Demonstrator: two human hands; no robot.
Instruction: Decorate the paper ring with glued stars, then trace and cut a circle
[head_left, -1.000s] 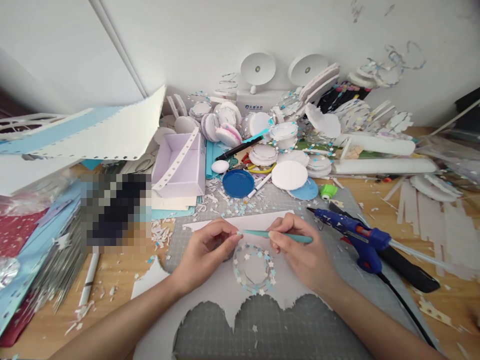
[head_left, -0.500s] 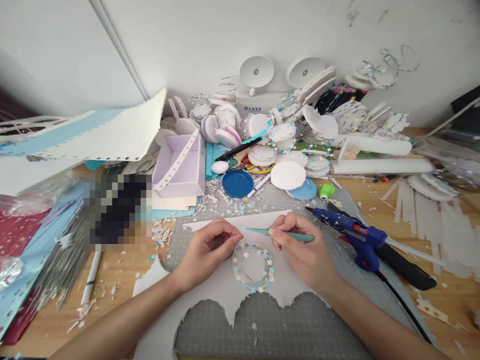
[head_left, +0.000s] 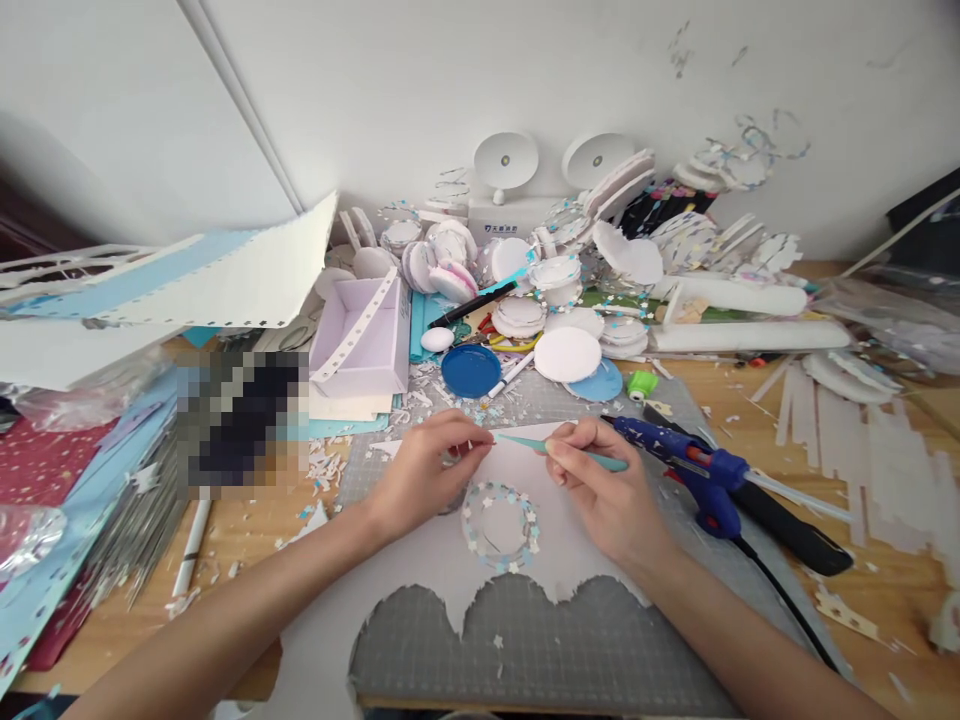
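My right hand grips slim teal tweezers, their fine tip pointing left. Thumb and fingertips of my left hand are pinched together close to that tip; a tiny pale speck shows there, too small to name. Below both hands, a ring of wire set with small white and light blue stars lies on a white sheet. The sheet's near edge is cut in scallops, and it rests on a grey cutting mat.
A blue glue gun lies to the right, its cord running forward. Behind stand a lilac box, a blue lid, a white disc and piled decorated discs. Wire stems and paper scraps cover the left side.
The tweezers' tip has moved slightly up and right, and my left hand has risen a little beside it. The camera view has shifted slightly.
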